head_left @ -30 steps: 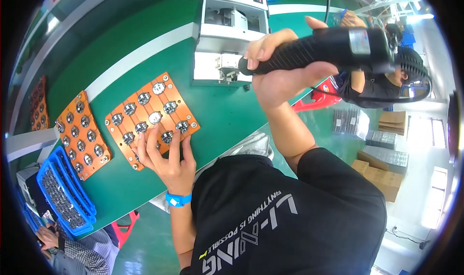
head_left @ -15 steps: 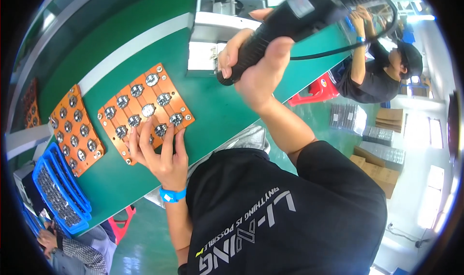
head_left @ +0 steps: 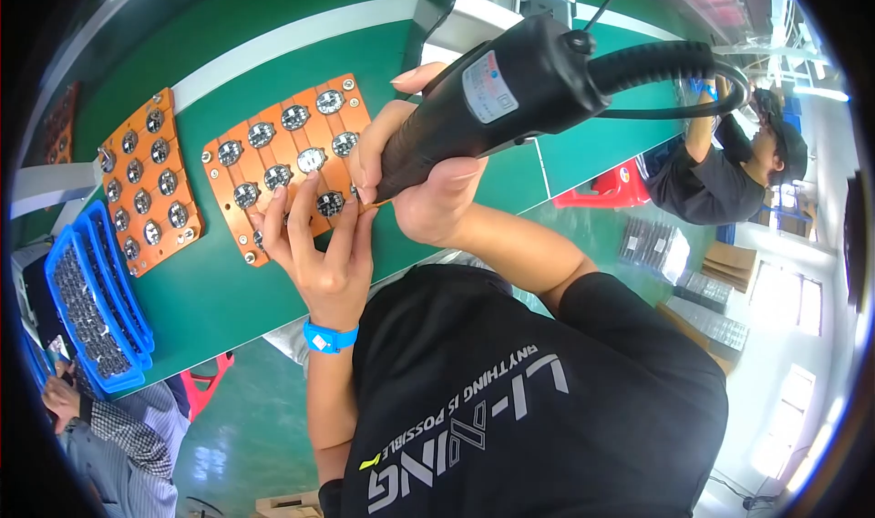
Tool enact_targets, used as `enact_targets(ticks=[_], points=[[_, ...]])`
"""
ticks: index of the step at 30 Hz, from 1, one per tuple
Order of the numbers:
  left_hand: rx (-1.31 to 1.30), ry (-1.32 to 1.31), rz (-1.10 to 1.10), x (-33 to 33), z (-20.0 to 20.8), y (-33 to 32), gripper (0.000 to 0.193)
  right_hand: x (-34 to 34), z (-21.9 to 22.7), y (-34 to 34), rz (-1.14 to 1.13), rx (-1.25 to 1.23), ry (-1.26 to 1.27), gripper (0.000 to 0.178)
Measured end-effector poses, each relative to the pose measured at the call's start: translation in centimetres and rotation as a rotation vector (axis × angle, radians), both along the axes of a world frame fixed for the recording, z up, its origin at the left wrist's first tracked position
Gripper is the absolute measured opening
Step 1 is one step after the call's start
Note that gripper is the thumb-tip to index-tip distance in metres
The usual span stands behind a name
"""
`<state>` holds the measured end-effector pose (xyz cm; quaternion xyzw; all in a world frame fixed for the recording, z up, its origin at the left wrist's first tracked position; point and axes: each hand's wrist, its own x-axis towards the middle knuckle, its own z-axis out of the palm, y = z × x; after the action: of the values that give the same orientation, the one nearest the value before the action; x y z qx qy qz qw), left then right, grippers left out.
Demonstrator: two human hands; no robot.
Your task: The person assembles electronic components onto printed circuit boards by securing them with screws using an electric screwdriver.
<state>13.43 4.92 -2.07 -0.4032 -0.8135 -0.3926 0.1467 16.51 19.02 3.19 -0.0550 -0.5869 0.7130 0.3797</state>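
My right hand (head_left: 436,201) is wrapped around the grip of a black corded electric screwdriver (head_left: 488,94). Its working end is hidden behind my fingers, at the right edge of an orange plate (head_left: 239,231). Several round circuit boards (head_left: 311,160) sit in rows of pockets on that plate, which has screws at its corners. My left hand (head_left: 324,263) rests on the plate's near side with fingers apart, the tips touching or just over the boards. My left index and thumb lie close beside the right hand. A blue band (head_left: 330,338) circles my left wrist.
Left of this plate lies a second orange plate (head_left: 185,190) with similar boards. Nearer are blue trays (head_left: 137,359) of small dark parts. A grey-white machine (head_left: 483,12) stands at the back. Co-workers sit at both ends of the green table (head_left: 210,313); a red stool (head_left: 602,190) is at right.
My right hand has brought the screwdriver down and left, to the plate's right edge beside my left fingers. My left hand stays on the plate, while the whole view has shifted.
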Motion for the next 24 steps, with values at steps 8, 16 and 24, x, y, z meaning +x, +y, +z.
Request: enact_targets(ticks=[8,16,24], points=[[-0.007,0.001,0.010,0.3,0.0,-0.2,0.027,-0.1,-1.0,-0.7,-0.011,0.005,0.041,0.090],[-0.008,0.001,-0.003,-0.2,0.4,-0.1,0.020,-0.7,-1.5,-0.3,0.014,0.066,0.071,0.087],[0.390,-0.450,-0.084,-6.4,6.9,3.5,0.020,-0.8,-2.9,0.3,0.100,0.040,0.070,0.066]])
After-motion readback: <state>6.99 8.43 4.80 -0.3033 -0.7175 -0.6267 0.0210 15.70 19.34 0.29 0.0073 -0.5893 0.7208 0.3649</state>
